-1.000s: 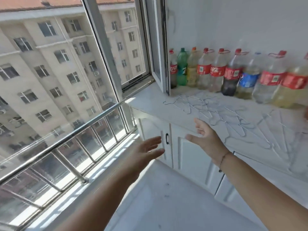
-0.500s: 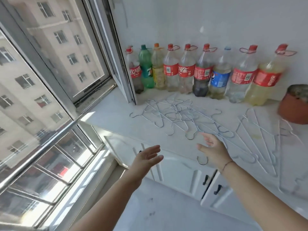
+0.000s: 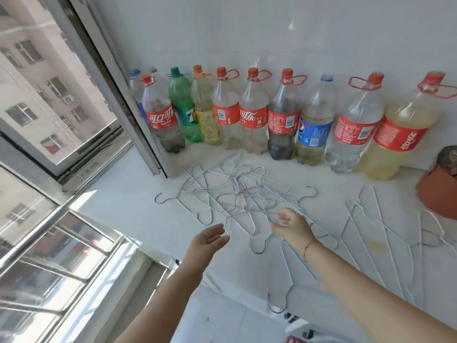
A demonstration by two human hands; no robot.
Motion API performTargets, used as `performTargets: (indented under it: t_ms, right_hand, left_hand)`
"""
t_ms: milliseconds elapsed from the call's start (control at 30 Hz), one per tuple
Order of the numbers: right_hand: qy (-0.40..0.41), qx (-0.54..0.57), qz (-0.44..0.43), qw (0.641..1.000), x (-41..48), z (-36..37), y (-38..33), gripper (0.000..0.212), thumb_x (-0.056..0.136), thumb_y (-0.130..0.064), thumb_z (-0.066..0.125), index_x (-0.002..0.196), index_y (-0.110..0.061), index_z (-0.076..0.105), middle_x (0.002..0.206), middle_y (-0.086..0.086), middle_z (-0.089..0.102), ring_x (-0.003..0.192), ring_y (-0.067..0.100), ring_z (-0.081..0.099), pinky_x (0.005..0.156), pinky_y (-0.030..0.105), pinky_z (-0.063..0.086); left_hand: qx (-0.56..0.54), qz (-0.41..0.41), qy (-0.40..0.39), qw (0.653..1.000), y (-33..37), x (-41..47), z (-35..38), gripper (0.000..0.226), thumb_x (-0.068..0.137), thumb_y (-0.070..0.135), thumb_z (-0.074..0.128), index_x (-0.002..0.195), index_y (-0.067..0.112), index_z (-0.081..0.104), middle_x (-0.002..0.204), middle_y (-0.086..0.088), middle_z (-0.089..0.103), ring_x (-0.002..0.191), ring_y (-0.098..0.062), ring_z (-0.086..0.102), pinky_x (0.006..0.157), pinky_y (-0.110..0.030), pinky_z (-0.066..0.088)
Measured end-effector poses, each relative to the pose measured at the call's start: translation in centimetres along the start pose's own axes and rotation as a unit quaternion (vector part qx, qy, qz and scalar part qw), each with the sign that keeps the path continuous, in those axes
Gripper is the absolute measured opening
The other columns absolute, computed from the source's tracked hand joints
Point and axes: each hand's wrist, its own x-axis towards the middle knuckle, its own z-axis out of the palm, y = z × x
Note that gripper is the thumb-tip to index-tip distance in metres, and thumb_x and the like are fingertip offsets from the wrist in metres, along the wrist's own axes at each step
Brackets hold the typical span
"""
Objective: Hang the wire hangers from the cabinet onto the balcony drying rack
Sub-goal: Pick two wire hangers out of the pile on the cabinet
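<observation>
Head view shows me the wire hangers [image 3: 237, 199] lying flat in a tangle on the cabinet top [image 3: 128, 219], straight ahead of both hands, with hooks pointing every way and no single long axis. A second spread of hangers [image 3: 371, 219] fans out to the right. My right hand [image 3: 293, 227] is nearer, its fingers loosely apart over the tangle's near edge; I cannot tell whether it touches wire. My left hand [image 3: 207, 240] hovers spread and empty beside a near hook. Behind them, capped bottles [image 3: 254, 115] line the wall, some holding yellowish liquid, others dark dregs.
</observation>
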Motion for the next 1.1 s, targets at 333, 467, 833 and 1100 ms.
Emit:
performTargets:
  t_ms: [333, 467, 833, 1100]
  right_hand:
    - [-0.093, 0.027, 0.033, 0.995, 7.8, 5.2, -0.7, 0.036, 0.076, -0.010, 0.071, 0.110, -0.008, 0.060, 0.100, 0.002, 0.058, 0.093, 0.014, 0.055, 0.082, 0.021, 0.040]
    - [-0.083, 0.056, 0.065, 0.993, 9.0, 6.3, 0.2, 0.030, 0.075, -0.008, 0.071, 0.103, -0.014, 0.062, 0.106, 0.008, 0.061, 0.096, 0.014, 0.056, 0.085, 0.021, 0.040]
    - [0.008, 0.064, 0.108, 0.992, 11.2, 7.1, 0.4, 0.025, 0.073, -0.014, 0.073, 0.097, -0.019, 0.064, 0.095, -0.002, 0.062, 0.094, 0.015, 0.060, 0.081, 0.021, 0.045]
    - [-0.046, -0.207, -0.037, 0.977, 11.2, 9.7, 0.6, 0.021, 0.069, -0.025, 0.071, 0.090, -0.024, 0.072, 0.087, -0.005, 0.065, 0.088, 0.016, 0.054, 0.085, 0.028, 0.042]
  left_hand:
    - [0.137, -0.013, 0.089, 0.986, 2.2, 11.1, -2.6, 0.035, 0.084, 0.017, 0.068, 0.118, 0.013, 0.062, 0.113, -0.005, 0.065, 0.102, -0.016, 0.061, 0.081, -0.025, 0.044]
    - [0.206, 0.003, 0.071, 0.976, 3.1, 16.8, -3.7, 0.034, 0.084, 0.017, 0.068, 0.117, 0.011, 0.064, 0.113, -0.006, 0.066, 0.110, -0.022, 0.059, 0.096, -0.030, 0.044]
    - [0.475, 0.049, 0.009, 0.879, 2.7, 26.7, -3.8, 0.036, 0.082, 0.026, 0.064, 0.118, 0.024, 0.064, 0.123, -0.004, 0.061, 0.114, -0.026, 0.054, 0.097, -0.036, 0.040]
    - [0.427, 0.076, -0.037, 0.900, 3.6, 28.3, -4.3, 0.019, 0.084, 0.025, 0.067, 0.096, 0.012, 0.073, 0.096, -0.008, 0.072, 0.093, -0.024, 0.064, 0.078, -0.025, 0.045]
